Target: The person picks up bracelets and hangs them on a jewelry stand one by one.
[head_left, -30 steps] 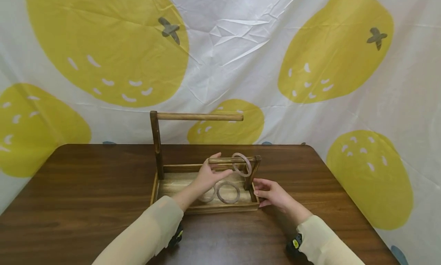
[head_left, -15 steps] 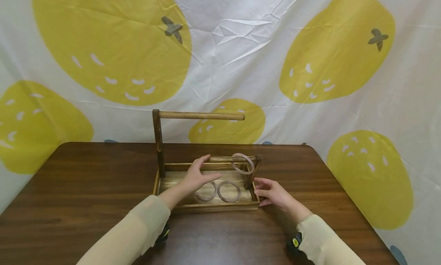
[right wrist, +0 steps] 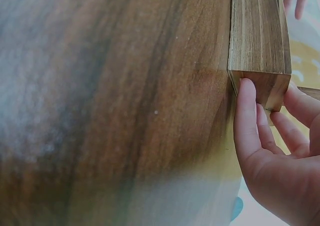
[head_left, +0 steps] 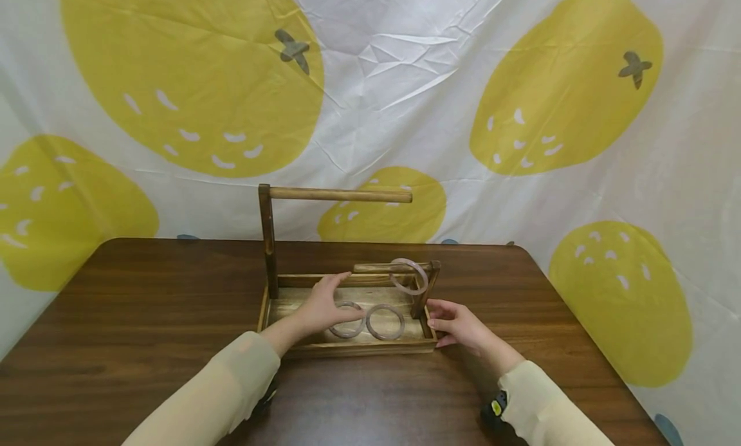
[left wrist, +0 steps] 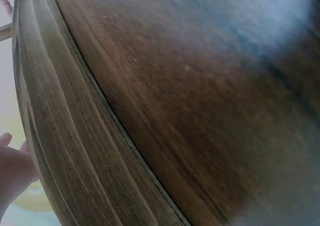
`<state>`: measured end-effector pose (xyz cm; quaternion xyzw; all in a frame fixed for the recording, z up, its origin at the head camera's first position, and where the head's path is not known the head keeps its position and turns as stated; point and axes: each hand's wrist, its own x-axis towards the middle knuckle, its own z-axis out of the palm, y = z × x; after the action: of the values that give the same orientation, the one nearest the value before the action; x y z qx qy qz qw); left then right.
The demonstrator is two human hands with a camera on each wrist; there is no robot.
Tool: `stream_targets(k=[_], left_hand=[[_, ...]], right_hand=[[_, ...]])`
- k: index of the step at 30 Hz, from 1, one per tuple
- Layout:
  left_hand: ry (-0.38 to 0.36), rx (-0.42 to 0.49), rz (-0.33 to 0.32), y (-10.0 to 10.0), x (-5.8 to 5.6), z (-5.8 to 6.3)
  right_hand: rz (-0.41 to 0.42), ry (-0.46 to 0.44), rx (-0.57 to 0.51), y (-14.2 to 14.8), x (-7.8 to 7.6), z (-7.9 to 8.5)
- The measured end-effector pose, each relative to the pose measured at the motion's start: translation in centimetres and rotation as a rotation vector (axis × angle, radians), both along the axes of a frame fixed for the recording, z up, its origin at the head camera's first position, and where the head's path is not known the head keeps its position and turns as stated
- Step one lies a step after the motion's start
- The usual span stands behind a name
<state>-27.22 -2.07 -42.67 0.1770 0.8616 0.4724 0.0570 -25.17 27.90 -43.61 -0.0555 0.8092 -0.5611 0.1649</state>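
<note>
A wooden bangle stand (head_left: 370,348) has a shallow tray, a tall left post with a bar and a shorter right post. One pale bangle (head_left: 418,290) hangs on the low bar (head_left: 370,268). Two more lie in the tray: a right bangle (head_left: 384,336) and a left bangle (head_left: 347,336). My left hand (head_left: 321,307) is over the tray with fingers extended and thumb at the left bangle's rim; whether the thumb touches is unclear. My right hand (head_left: 463,330) holds the tray's right end; in the right wrist view, its fingers (right wrist: 246,104) press the end wall.
The brown wooden table (head_left: 162,343) carries the stand near its middle. The tall post's bar (head_left: 341,195) reaches right above the tray. A white curtain (head_left: 393,124) with large yellow fruit prints hangs behind the table.
My left hand has moved left and down from the low bar toward the bangles in the tray. The hanging bangle sits at about the same place. My right hand has stayed at the tray's end.
</note>
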Motion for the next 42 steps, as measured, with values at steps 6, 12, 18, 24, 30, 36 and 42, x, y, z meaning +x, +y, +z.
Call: stream_targets(k=[6,12,18,24,30,36,42], left_hand=[[0.044,-0.088,-0.027,-0.1,0.0,-0.6],[0.113,-0.241,-0.057,-0.1,-0.1,-1.1],[0.156,-0.326,-0.084,0.0,0.0,-1.3],[0.142,-0.363,-0.097,0.2,0.0,-1.5],[0.152,-0.411,-0.105,0.4,-0.2,-1.7],[0.179,-0.46,-0.123,0.6,-0.1,-1.3],[0.172,-0.533,-0.136,0.6,-0.1,-1.0]], right_hand=[[-0.002,-0.001,-0.003,0.1,-0.1,-0.1],[0.0,-0.002,-0.005,0.1,-0.1,-0.1],[-0.008,-0.004,-0.005,0.0,0.0,0.0],[-0.014,-0.008,-0.002,0.0,0.0,0.0],[-0.011,-0.01,0.0,0.0,0.1,-0.1],[-0.018,-0.01,0.001,0.0,0.1,-0.1],[-0.015,-0.009,-0.001,0.0,0.0,-0.1]])
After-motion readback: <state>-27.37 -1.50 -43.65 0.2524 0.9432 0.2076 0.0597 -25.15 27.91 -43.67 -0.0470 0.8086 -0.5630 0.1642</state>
